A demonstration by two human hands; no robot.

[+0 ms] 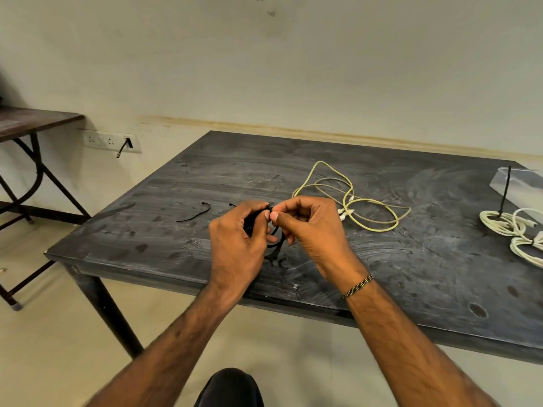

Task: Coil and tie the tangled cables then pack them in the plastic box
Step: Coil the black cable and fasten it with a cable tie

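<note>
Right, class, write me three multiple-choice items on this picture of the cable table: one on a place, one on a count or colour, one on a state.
1. Where is the plastic box?
A. at the table's far right edge
B. on the floor
C. between the hands

2. What colour is the loose cable lying uncoiled beyond the hands?
A. red
B. yellow-green
C. blue

3. What are the hands doing?
A. resting flat on the table
B. both working on a black cable
C. lifting the box

Answers:
1 A, the clear box sits at the right edge of the dark table, behind the white coils.
2 B, its loops are pale yellow-green.
3 B, the left hand grips the black cable and the right hand pinches at it.
</note>
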